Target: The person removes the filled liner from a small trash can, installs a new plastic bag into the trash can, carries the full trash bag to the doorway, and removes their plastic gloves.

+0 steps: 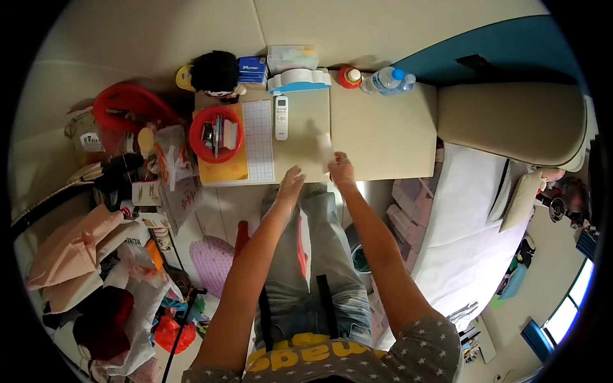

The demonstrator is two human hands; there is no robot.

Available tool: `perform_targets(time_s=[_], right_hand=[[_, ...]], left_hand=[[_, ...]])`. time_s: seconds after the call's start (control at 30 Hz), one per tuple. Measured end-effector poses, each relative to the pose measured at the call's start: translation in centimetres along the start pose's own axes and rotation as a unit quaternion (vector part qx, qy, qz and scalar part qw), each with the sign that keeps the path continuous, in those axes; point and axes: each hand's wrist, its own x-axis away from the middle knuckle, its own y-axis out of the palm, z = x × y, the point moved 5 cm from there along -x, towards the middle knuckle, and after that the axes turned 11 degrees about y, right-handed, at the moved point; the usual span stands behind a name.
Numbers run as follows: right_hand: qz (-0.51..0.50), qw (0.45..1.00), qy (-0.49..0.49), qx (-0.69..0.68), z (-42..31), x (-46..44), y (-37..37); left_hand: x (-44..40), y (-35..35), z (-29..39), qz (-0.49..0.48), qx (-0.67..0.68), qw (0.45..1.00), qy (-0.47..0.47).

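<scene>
My right hand (342,170) is over the front of the table, fingers curled in at the lower end of a small pale, whitish piece (324,147). That piece is blurred, so its kind is unclear. To the left, my left hand (293,181) hovers at the table's front edge with fingers stretched forward and nothing visible in them. Beyond it lies a white remote control (281,118). A grid-lined sheet (258,140) and a yellow-orange folder (223,171) are on the left part of the table (383,137), under a red basket (193,145) of pens and small items.
Along the back stand a dark-haired doll (216,73), a blue box (253,71), a clear container (292,57), a red bottle (349,77) and water bottles (383,80). A chair (511,118) and bed (440,210) are right; piled bags and clothes (105,306) are left.
</scene>
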Motion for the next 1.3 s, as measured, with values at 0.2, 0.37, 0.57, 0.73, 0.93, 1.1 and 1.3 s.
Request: perform_targets(time_s=[0.2, 0.37, 0.57, 0.73, 0.93, 1.1, 1.3], right_hand=[[-0.214, 0.957, 0.023, -0.193, -5.9, 8.9, 3.6], [-0.012, 0.997, -0.077, 0.019, -7.9, 9.7, 4.3], [-0.329, 0.899, 0.152, -0.247, -9.9, 8.9, 9.0], [-0.209, 0.968, 0.060, -0.129, -9.1, 3.2, 15.5], [-0.148, 0.988, 0.032, -0.001, -11.5, -0.5, 18.7], [-0.116, 0.990, 0.026, -0.082, -12.5, -1.8, 20.0], [-0.058, 0.989, 0.006, -0.135, -10.5, -3.1, 15.3]], left_hand=[[-0.9, 0.5, 3.8, -0.018, 0.170, 0.982, -0.085], [-1.6, -3.2, 4.4, 0.048, 0.166, 0.982, -0.077], [-3.6, -7.2, 2.4, 0.028, 0.032, 0.998, -0.042], [-5.3, -8.2, 4.7, -0.056, -0.176, 0.981, 0.057], [-5.2, -13.2, 1.2, 0.054, -0.380, 0.918, 0.097], [-4.1, -15.2, 0.6, 0.041, -0.392, 0.916, 0.076], [-4.0, -14.4, 0.6, 0.003, -0.382, 0.921, 0.075]])
